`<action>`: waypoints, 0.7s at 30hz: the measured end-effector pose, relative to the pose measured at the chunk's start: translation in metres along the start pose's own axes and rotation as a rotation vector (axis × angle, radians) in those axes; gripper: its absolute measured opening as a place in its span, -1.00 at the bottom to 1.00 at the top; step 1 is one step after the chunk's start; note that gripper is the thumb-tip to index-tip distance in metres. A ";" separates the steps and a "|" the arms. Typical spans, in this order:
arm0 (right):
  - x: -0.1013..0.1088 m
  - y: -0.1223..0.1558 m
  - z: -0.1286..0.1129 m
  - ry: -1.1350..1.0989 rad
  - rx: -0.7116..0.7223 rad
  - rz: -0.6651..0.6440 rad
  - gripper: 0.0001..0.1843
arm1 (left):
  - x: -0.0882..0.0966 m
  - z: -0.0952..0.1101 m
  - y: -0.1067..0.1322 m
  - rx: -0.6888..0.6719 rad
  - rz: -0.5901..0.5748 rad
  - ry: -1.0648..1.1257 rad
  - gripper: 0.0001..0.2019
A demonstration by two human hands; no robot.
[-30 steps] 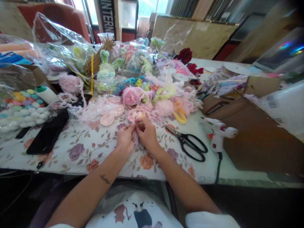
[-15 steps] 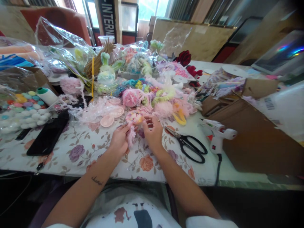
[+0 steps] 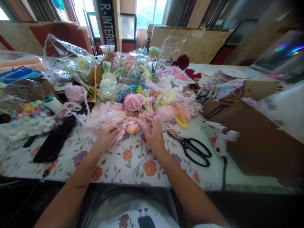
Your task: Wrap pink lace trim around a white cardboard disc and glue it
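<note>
A small doll head with a painted face and fluffy pink yarn hair lies face up on the flowered cloth. To its left, my left hand is closed on a strand of pink yarn that runs from the head. My right hand, on the other side, pinches pink yarn at the head's right edge; its fingertips are partly blurred. Black-handled scissors lie spread a little to the right of my right hand.
A white glue gun stands by a cardboard box on the right. Behind the head are piled yarns and plastic bags. On the left lie a black phone and bagged pom-poms.
My left hand has moved left, drawing the pink yarn out sideways from where it hung down. The doll head now rests lower, face up, between my more widely parted hands. The view has tilted upward.
</note>
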State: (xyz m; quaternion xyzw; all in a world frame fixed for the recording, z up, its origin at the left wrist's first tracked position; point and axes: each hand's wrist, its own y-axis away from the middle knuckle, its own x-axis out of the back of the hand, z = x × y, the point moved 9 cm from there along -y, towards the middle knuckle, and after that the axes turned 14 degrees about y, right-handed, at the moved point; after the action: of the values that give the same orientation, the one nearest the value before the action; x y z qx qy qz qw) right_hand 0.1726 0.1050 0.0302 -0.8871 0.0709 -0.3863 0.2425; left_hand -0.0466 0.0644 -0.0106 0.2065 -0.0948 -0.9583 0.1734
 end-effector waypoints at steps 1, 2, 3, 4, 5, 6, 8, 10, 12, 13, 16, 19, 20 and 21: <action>-0.003 0.000 -0.001 0.025 0.023 -0.016 -0.58 | -0.004 -0.001 0.000 0.011 -0.039 -0.058 -0.88; -0.006 0.000 -0.001 0.047 0.040 -0.034 -0.55 | -0.006 -0.002 0.001 0.026 -0.069 -0.114 -0.86; -0.009 0.000 -0.002 0.066 0.050 -0.056 -0.53 | -0.007 -0.004 0.002 0.038 -0.081 -0.152 -0.84; -0.012 0.001 -0.003 0.081 0.054 -0.083 -0.50 | -0.006 -0.004 0.002 0.035 -0.065 -0.159 -0.83; -0.015 0.002 -0.003 0.091 0.049 -0.108 -0.49 | -0.004 -0.003 0.001 0.021 -0.042 -0.159 -0.82; -0.017 0.003 -0.004 0.095 0.043 -0.133 -0.48 | -0.002 -0.003 0.001 -0.003 -0.020 -0.161 -0.81; -0.019 0.006 -0.006 0.083 0.027 -0.178 -0.49 | -0.004 -0.001 -0.003 -0.058 -0.011 -0.188 -0.77; -0.020 0.008 -0.008 0.048 0.010 -0.213 -0.51 | -0.012 0.001 -0.008 -0.130 -0.045 -0.246 -0.69; -0.022 0.010 -0.010 -0.014 -0.005 -0.253 -0.57 | -0.023 0.007 -0.015 -0.222 -0.076 -0.321 -0.61; -0.023 0.011 -0.010 -0.055 -0.012 -0.275 -0.62 | -0.029 0.012 -0.018 -0.269 -0.090 -0.359 -0.59; -0.029 0.016 -0.017 -0.186 0.003 -0.364 -0.82 | -0.051 0.025 -0.029 -0.375 -0.155 -0.487 -0.64; -0.030 0.019 -0.026 -0.283 0.037 -0.432 -0.87 | -0.071 0.030 -0.037 -0.400 -0.276 -0.591 -0.74; -0.029 0.019 -0.028 -0.318 0.033 -0.432 -0.85 | -0.076 0.030 -0.039 -0.397 -0.324 -0.601 -0.75; -0.025 0.017 -0.027 -0.357 0.012 -0.410 -0.83 | -0.079 0.030 -0.040 -0.395 -0.372 -0.595 -0.75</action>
State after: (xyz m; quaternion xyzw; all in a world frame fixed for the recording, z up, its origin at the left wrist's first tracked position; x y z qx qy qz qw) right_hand 0.1368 0.0882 0.0212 -0.9355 -0.1562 -0.2653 0.1734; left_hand -0.0030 0.1337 0.0348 -0.1036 0.0842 -0.9910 -0.0018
